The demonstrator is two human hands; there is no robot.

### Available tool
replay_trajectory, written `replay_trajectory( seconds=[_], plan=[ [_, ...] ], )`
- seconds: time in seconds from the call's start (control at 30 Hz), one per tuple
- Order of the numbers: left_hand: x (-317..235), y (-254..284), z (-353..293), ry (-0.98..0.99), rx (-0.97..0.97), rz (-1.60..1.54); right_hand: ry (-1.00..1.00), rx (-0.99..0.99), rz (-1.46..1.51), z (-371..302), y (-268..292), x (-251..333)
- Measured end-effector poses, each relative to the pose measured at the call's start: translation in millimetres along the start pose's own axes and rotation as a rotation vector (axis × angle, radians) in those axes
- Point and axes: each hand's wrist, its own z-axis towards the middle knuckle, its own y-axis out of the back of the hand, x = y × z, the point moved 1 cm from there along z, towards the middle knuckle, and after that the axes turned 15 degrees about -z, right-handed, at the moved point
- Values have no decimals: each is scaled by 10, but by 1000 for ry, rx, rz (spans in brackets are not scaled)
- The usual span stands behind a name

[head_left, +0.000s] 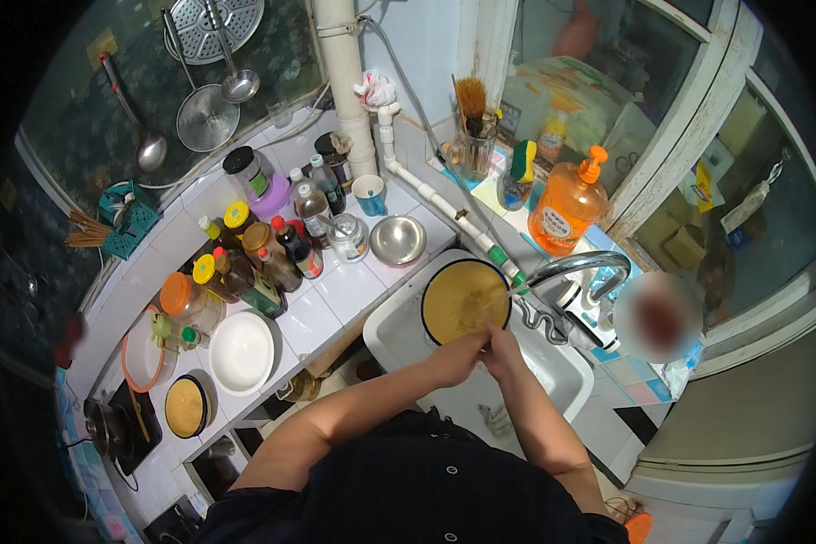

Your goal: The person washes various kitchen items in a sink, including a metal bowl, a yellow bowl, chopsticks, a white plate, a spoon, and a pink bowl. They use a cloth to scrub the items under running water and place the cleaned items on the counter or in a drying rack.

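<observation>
My left hand (458, 357) and my right hand (500, 352) meet at the near rim of a round yellow basin (449, 286) with a dark edge. Both look closed, fingers drawn together; anything between them is too small or hidden to make out. The basin sits in the white sink (392, 340), and a darker, rippled patch shows inside it just beyond my fingertips. Over its right edge bends the curved metal faucet (598, 260), with a thin stream seeming to fall from the spout.
Left of the sink, a metal bowl (398, 240), a white bowl (242, 354), a smaller yellow basin (187, 406) and several bottles (245, 281) crowd the tiled counter. An orange pump bottle (567, 208) and a sponge (523, 161) stand behind the faucet. Ladles (150, 152) hang on the wall.
</observation>
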Motion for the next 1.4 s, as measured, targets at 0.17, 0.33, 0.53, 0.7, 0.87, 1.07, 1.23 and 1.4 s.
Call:
replay_trajectory(
  seconds=[0.17,0.33,0.53,0.7,0.87,1.07,1.23,1.4],
  plan=[
    [54,487,27,-165,298,631,-28,234,58,-1,252,-11],
    [-25,484,219,-28,307,629,-50,377,-152,-113,127,94],
    [-89,722,478,-310,271,1059,-69,385,-287,-242,289,146],
    [275,355,325,271,270,861,107,177,-243,-90,377,81],
    [233,177,451,-315,-120,594,4,258,-163,-243,206,52],
    [16,643,370,82,293,1133,3,273,-184,-122,367,-31],
    [8,201,290,-261,178,828,-7,335,-245,-247,208,50],
    [-22,474,518,-468,108,1105,-36,298,-247,-146,340,-65]
  ],
)
